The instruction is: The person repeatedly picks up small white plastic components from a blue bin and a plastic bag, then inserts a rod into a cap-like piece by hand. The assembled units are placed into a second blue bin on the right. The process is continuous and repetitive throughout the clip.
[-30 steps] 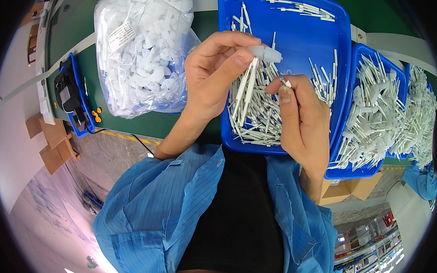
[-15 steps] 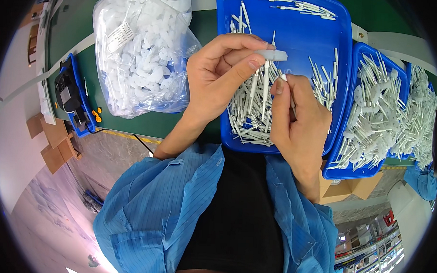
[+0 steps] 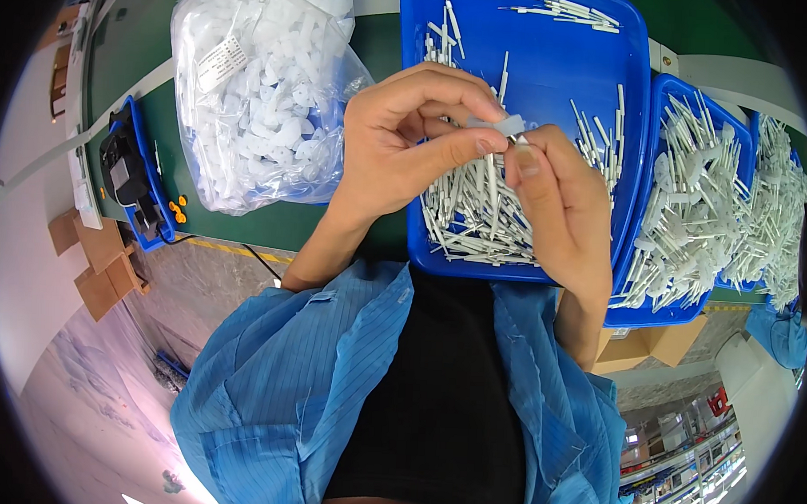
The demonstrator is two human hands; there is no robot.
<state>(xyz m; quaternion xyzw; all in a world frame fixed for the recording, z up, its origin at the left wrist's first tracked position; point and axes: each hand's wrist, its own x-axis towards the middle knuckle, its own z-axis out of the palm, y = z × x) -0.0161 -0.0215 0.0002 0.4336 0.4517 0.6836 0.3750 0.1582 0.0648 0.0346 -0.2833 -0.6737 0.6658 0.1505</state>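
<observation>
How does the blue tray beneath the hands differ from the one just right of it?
The main tray looks larger than the side tray. The main tray holds loose white rods; the side tray holds rods mixed with translucent pieces. The main tray shows plenty of bare bottom; the side tray is heaped and mostly covered. Both are blue and sit on the green table.

1. From my end, I've got a frosted white plastic piece [image 3: 512, 125] pinched in the left hand [image 3: 389, 145], partly covered.
2. Slim white rod [image 3: 492, 188] points downward below it.
3. Small white-tipped part [image 3: 521, 141] in the right hand [image 3: 564, 191], just beside it, mostly hidden.
</observation>
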